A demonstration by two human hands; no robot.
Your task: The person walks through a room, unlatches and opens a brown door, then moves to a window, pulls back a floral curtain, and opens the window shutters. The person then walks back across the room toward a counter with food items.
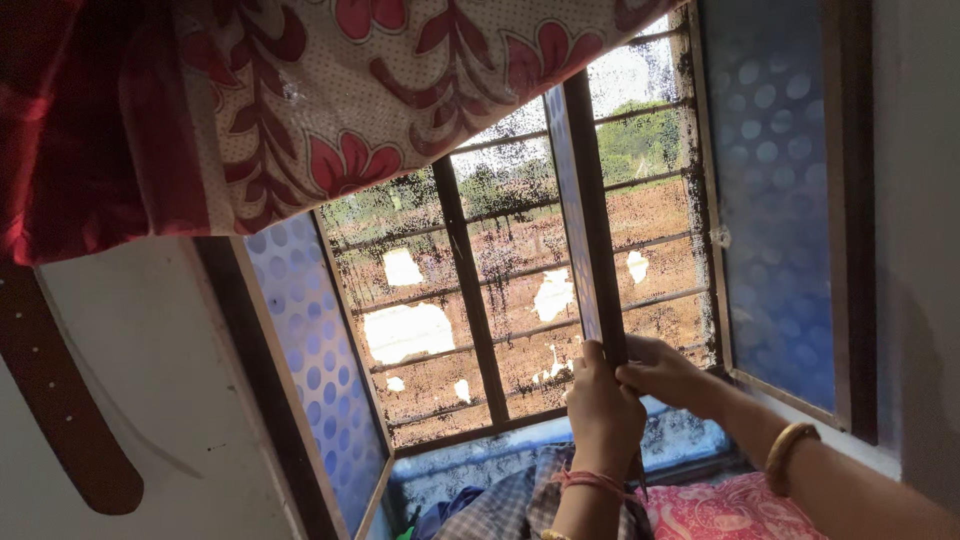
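Note:
Both my hands grip the lower end of a narrow dark-framed window shutter (583, 200) with blue dotted glass, seen edge-on in the middle of the window. My left hand (603, 405), with red thread at the wrist, wraps around the shutter's bottom edge. My right hand (665, 372), with a gold bangle on the forearm, holds the same edge from the right. Behind the shutter is a dirty mesh (520, 270) with horizontal bars and several torn holes.
Open blue dotted shutters stand at the left (315, 350) and the right (775, 200). A red and cream floral curtain (330, 90) hangs over the top. A dark strap (60, 400) hangs on the left wall. Checked cloth (500, 505) and a pink patterned cushion (735, 510) lie below the sill.

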